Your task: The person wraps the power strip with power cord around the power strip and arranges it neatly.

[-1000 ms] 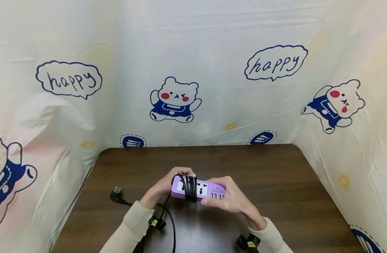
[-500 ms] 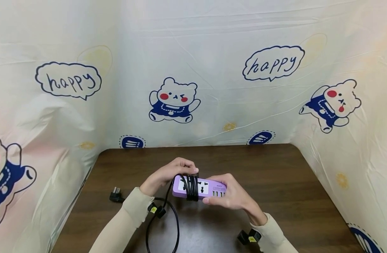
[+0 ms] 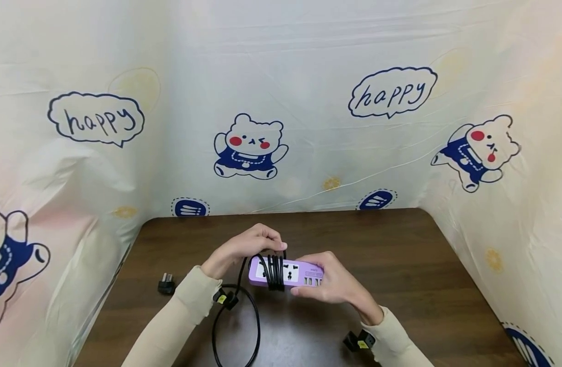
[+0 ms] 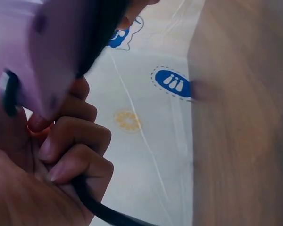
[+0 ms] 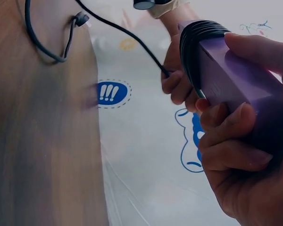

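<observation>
Two hands are busy at a purple power strip [image 3: 291,273], which is held up above the middle of the dark brown tabletop [image 3: 377,239], its length running left to right; the right hand [image 3: 329,283] grips its right end, thumb at the near edge in the head view, fingers curled against the opposite side in the right wrist view; a row of slots [image 3: 312,281] shows just left of that palm, and sockets lie farther left.

A black cord [image 3: 275,273] is wound in several close turns around the strip, left of its middle, partly covering the sockets; the left hand [image 3: 251,243], just beyond the far edge of the strip, holds the cord in narrow, curled fingers, as both wrist views show; from there the cord drops toward the near side and forms a wide loop [image 3: 259,326] right of the left sleeve [image 3: 184,298]; its plug [image 3: 167,284] sits on the left part of the tabletop, prongs toward the far side, close to that sleeve.

Each wrist carries a small black camera [image 3: 360,340]; around the far, left and right sides hangs a pale cloth [image 3: 317,117] printed with bears [image 3: 251,148] and "happy" bubbles [image 3: 393,92].
</observation>
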### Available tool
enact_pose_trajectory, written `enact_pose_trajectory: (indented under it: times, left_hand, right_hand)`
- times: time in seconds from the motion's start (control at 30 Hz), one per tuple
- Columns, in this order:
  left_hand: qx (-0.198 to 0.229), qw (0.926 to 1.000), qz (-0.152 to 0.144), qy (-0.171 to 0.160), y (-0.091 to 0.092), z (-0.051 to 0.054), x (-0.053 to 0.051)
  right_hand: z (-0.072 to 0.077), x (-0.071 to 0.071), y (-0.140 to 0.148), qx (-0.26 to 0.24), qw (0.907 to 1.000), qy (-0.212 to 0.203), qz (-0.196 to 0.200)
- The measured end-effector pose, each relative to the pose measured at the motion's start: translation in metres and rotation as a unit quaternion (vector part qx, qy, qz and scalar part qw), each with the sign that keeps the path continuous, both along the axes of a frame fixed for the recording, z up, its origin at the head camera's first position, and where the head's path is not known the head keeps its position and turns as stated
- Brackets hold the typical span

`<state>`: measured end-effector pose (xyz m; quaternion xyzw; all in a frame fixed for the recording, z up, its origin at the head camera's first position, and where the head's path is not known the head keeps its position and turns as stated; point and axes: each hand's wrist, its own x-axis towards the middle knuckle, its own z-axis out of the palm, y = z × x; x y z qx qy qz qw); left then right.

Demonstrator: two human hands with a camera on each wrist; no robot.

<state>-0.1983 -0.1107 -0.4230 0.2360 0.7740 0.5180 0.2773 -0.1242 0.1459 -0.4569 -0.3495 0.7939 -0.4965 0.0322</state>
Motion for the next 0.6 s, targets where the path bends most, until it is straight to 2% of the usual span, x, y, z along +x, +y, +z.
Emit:
enact_pose_trajectory:
  times: [0.17, 0.27, 0.4, 0.5, 0.6]
  left_hand:
    - [-0.041, 0.9980, 0.012, 0.047, 0.002, 0.003, 0.001]
    - [-0.083, 0.9918, 0.020, 0.094, 0.006, 0.004, 0.005]
    - [-0.158, 0.9743, 0.048, 0.154, 0.012, 0.009, 0.011]
    - [-0.201, 0.9605, 0.072, 0.179, 0.016, 0.012, 0.016]
    - [-0.224, 0.9507, 0.096, 0.192, 0.020, 0.014, 0.020]
  right_hand:
    - [-0.005, -0.002, -0.002, 0.021, 0.9997, -0.003, -0.011]
    - [-0.009, -0.003, -0.003, 0.038, 0.9991, 0.003, -0.020]
    - [-0.014, -0.006, -0.006, 0.067, 0.9962, 0.034, -0.044]
    - [-0.015, -0.007, -0.007, 0.083, 0.9930, 0.055, -0.063]
    - [-0.016, -0.008, -0.009, 0.096, 0.9898, 0.067, -0.081]
